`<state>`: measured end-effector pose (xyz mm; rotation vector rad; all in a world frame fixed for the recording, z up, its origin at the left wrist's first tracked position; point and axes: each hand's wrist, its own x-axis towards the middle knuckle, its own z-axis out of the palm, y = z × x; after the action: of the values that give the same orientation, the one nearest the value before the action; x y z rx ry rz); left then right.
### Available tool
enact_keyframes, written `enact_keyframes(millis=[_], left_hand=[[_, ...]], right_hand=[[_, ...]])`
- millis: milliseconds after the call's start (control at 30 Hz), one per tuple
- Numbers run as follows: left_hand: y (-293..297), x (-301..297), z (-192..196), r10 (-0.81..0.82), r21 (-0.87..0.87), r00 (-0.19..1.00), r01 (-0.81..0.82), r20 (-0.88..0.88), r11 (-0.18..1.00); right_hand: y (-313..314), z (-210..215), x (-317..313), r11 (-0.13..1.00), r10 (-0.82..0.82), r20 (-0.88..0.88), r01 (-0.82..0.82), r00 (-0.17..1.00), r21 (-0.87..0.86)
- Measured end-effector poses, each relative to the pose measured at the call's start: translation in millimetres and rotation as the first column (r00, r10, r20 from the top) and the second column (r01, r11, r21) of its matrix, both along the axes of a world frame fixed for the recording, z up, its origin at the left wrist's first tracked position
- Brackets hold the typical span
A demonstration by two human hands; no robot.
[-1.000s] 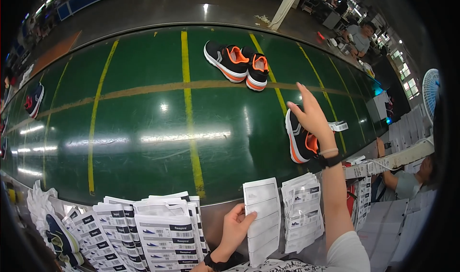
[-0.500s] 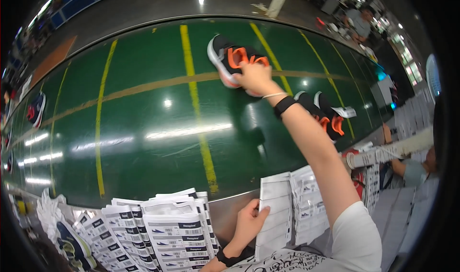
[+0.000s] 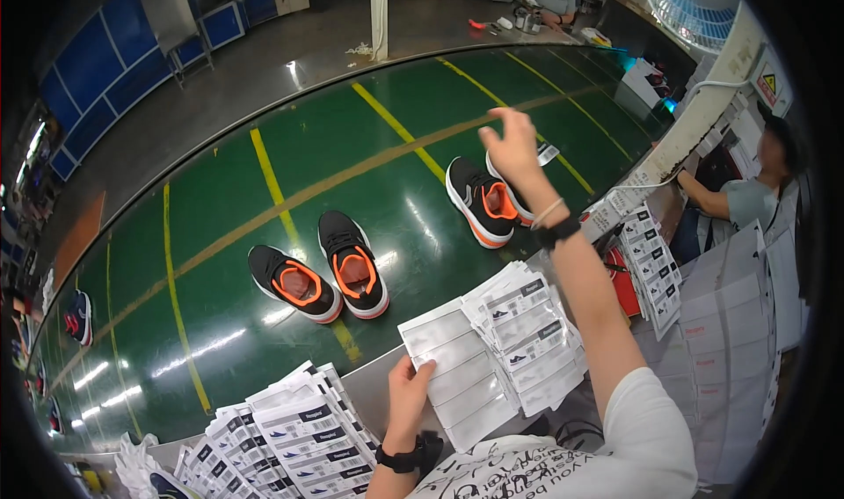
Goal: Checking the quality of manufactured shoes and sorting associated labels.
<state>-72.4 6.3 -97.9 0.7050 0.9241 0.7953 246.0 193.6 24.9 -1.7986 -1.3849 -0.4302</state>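
Note:
My left hand (image 3: 408,397) is closed on the edge of a sheet of paper labels (image 3: 459,367), its thumb on top. A fan of printed shoe labels (image 3: 530,323) lies against that sheet. My right hand (image 3: 515,150) hovers open over a pair of shoes, fingers apart. Of that pair, one black sneaker (image 3: 477,202) with orange lining shows fully; the other is partly hidden by my hand and wrist. A white tag (image 3: 547,153) sticks out beyond my hand. Left of them, two matching black sneakers, a left one (image 3: 274,264) and a right one (image 3: 336,230), stand side by side, heels toward me.
The green conveyor table (image 3: 220,235) with yellow stripes runs across. A dark shoe (image 3: 79,318) stands at its far left. Stacked label sheets (image 3: 308,437) lie along the near edge. A post (image 3: 651,178), a fan (image 3: 694,7) and a seated co-worker (image 3: 747,196) are at right.
My right hand has let go of a pair of sneakers, which now stands nearer me, and has moved right to the tagged pair. The view has turned right. My left hand still holds the label sheet.

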Motion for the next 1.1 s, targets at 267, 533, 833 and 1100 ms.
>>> enact_keyframes(millis=[267,533,833,1100], left_hand=[[2,-4,1,-0.027,0.008,0.995,0.028,-0.096,1.0],[-1,-10,1,-0.001,-0.018,0.999,0.0,-0.054,1.0],[0,-6,14,0.037,0.111,0.993,-0.024,-0.11,0.993],[-26,-3,52,-0.402,0.059,0.845,0.409,0.353,0.911]], right_hand=[[9,-19,119,0.623,-0.686,-0.13,0.484,0.716,-0.615],[-6,-86,133,0.931,-0.354,-0.651,0.316,0.671,-0.181],[-49,-48,92,0.909,-0.416,-0.192,0.397,0.889,-0.129],[-266,-13,-142,0.572,0.481,-0.517,-0.7,0.709,-0.428]])
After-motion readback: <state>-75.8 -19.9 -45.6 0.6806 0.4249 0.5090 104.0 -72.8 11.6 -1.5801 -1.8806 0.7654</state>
